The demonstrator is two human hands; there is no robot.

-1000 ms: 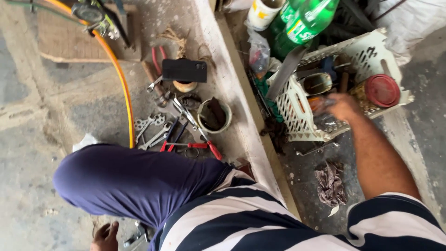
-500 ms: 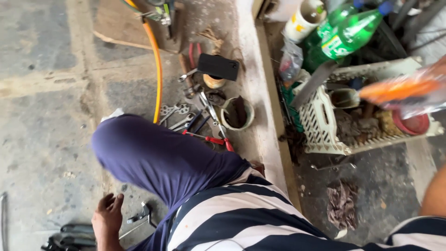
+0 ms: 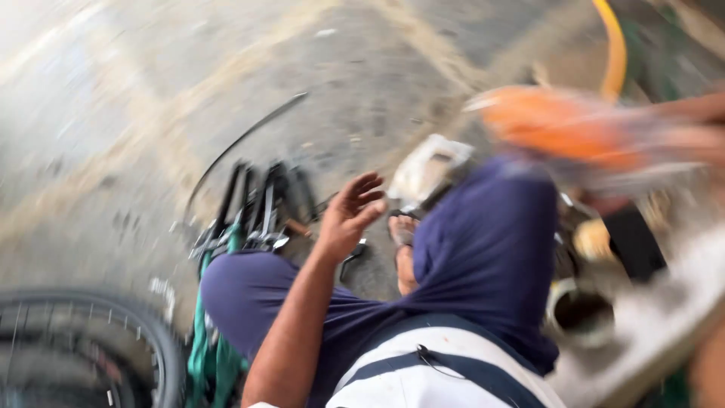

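- The ground is a rough grey concrete floor (image 3: 151, 113), stained and dusty, with paler streaks across it; the whole view is smeared by motion.
- At the lower left lies one bicycle wheel (image 3: 83, 340), its black tyre and thin spokes partly cut off by the frame edge.
- Just right of it runs one green frame tube (image 3: 208, 347), with a cluster of black and metal bicycle parts (image 3: 257, 208) above it and one thin dark cable (image 3: 242, 140) curving away over the floor.
- The left hand (image 3: 349, 211) is raised above the person's blue trouser leg (image 3: 483, 249), palm up, fingers (image 3: 366, 185) spread wide and holding nothing; it is near the bicycle parts but apart from them.
- One foot in a sandal (image 3: 404, 245) shows between the two knees.
- One pale, crumpled rag or scrap (image 3: 430, 170) lies on the floor just past the raised knee.
- The right hand (image 3: 691, 140) comes in from the right edge, blurred; its fingers seem wrapped round one orange object (image 3: 559, 132), held in the air above the knee. What the object is cannot be told.
- One yellow hose (image 3: 615, 49) curves along the upper right.
- One round open tin (image 3: 580, 313) stands at the lower right beside a raised concrete kerb (image 3: 664, 310).
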